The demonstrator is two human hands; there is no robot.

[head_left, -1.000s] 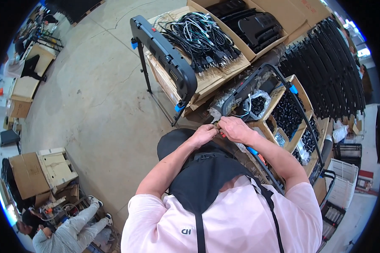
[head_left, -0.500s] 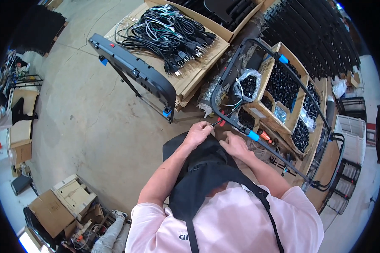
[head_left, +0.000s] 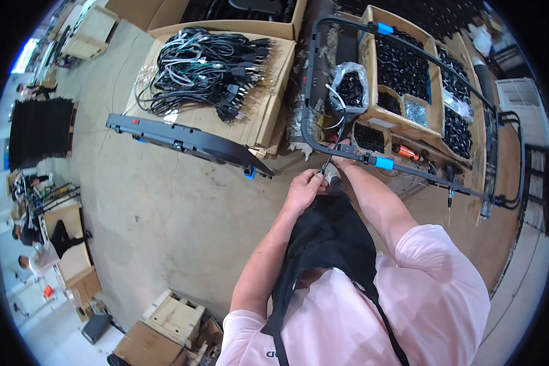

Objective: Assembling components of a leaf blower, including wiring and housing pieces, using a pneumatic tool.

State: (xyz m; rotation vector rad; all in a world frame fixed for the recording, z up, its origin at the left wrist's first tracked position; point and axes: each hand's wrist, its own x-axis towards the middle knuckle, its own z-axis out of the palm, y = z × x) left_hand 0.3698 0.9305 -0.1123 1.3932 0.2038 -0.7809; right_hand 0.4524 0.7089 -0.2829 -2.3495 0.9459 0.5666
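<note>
My left hand (head_left: 308, 188) is closed, pinching a thin black cable (head_left: 327, 163) that runs up to the near left corner of a black tubular metal frame (head_left: 308, 97). At that corner my right hand (head_left: 346, 160) reaches up against the tube, its fingers bent and partly hidden behind the frame; what they grip does not show. Blue clips (head_left: 383, 163) sit on the frame's tubes. A white-ended cable (head_left: 341, 100) curves near the corner beside a plastic bag of small black parts (head_left: 350, 85).
Beneath the frame, a wooden bin (head_left: 367, 55) holds black parts and a small bag of silver hardware (head_left: 415, 112). An orange-handled tool (head_left: 405, 151) lies beside it. Power cords (head_left: 195, 73) are heaped on cardboard (head_left: 273, 91); a long black panel (head_left: 183, 138) stands in front.
My right hand has moved from above my apron up to the frame's corner. The left still pinches the cable. The whole view has turned, so the frame and cords appear shifted.
</note>
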